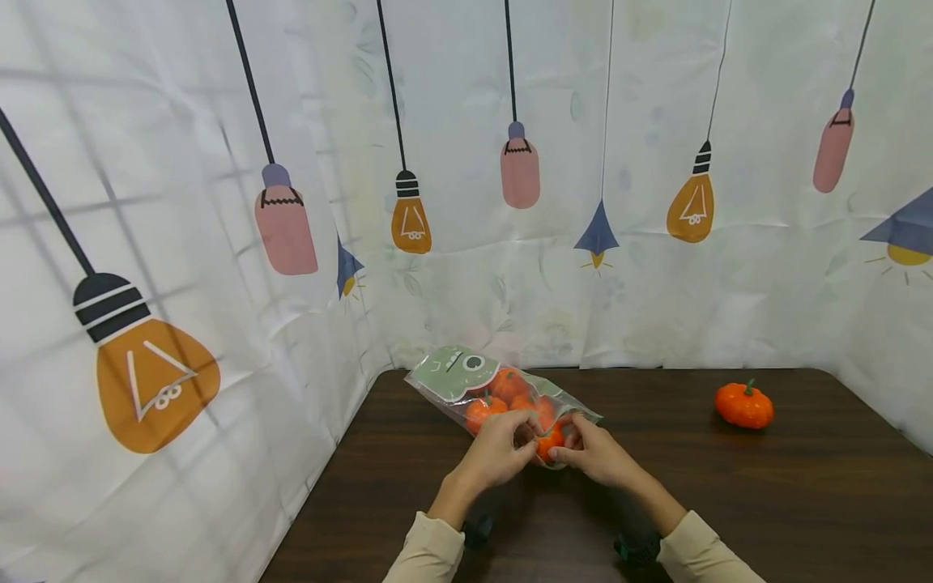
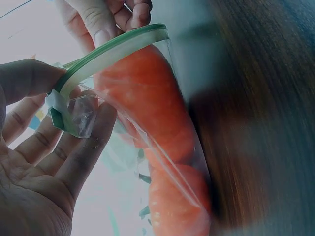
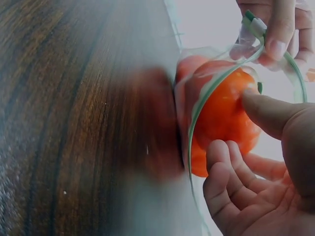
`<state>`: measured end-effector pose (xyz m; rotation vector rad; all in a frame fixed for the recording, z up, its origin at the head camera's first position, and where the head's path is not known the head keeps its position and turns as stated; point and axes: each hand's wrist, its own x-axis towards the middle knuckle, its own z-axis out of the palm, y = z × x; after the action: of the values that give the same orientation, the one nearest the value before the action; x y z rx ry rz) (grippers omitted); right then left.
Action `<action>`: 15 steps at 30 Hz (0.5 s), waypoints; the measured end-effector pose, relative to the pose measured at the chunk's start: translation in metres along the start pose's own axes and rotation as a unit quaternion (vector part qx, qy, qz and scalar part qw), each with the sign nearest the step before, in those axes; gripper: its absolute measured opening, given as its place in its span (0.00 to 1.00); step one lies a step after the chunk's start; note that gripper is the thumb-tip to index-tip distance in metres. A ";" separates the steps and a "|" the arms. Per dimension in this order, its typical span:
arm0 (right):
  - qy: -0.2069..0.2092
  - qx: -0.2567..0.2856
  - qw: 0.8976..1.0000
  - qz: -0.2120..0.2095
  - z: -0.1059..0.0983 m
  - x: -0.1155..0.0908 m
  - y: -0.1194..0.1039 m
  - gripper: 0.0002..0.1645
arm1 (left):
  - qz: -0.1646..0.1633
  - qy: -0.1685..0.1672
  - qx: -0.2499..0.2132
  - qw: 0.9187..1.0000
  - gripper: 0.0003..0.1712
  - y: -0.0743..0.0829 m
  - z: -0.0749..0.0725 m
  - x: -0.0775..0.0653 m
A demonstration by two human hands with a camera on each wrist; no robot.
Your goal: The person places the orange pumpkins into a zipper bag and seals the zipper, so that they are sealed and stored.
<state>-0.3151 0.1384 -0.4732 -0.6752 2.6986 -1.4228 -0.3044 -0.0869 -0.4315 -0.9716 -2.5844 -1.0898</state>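
A clear zip bag with a green printed top and a green zip edge lies on the table, holding several small orange pumpkins. My left hand pinches the rim of its mouth by the white slider, between thumb and fingers. At the open mouth sits an orange pumpkin. My right hand holds this pumpkin, thumb on one side and curled fingers at the other. The right fingertips are partly hidden by the zip edge in the left wrist view.
Another orange pumpkin with a green stem stands alone on the dark wood table, toward the back right. White curtains printed with lamps hang behind the table and along its left side.
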 end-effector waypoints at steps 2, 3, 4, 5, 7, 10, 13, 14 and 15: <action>-0.004 0.008 1.000 0.004 0.000 0.000 -0.001 0.33 | 0.001 -0.001 0.002 1.000 0.05 0.000 0.001 0.000; -0.004 0.012 1.000 0.005 0.001 0.000 -0.001 0.33 | 0.001 -0.002 0.003 1.000 0.05 -0.001 0.001 0.000; -0.002 0.015 1.000 0.007 0.001 -0.001 -0.002 0.32 | 0.002 -0.002 0.004 1.000 0.05 -0.001 0.002 0.000; 0.001 0.019 1.000 0.008 0.002 -0.001 -0.002 0.31 | 0.003 -0.004 0.005 1.000 0.05 -0.001 0.002 0.000; 0.008 0.021 1.000 0.009 0.003 -0.001 -0.003 0.29 | 0.004 -0.006 0.004 1.000 0.05 0.000 0.003 0.000; 0.021 0.021 0.999 0.012 0.006 0.000 -0.002 0.26 | 0.004 -0.008 0.005 1.000 0.05 0.000 0.004 0.001; 0.030 0.026 0.999 0.014 0.008 0.001 -0.002 0.23 | 0.007 -0.007 0.006 1.000 0.06 0.000 0.004 0.000; 0.031 0.028 0.999 0.014 0.008 0.001 -0.002 0.22 | 0.007 -0.006 0.007 1.000 0.06 0.000 0.004 0.000; 0.031 0.032 0.999 0.015 0.008 0.001 -0.003 0.21 | 0.009 -0.006 0.007 1.000 0.06 0.000 0.004 0.000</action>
<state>-0.3132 0.1302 -0.4758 -0.5953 2.6825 -1.5406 -0.3042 -0.0841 -0.4343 -0.9992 -2.5840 -1.0637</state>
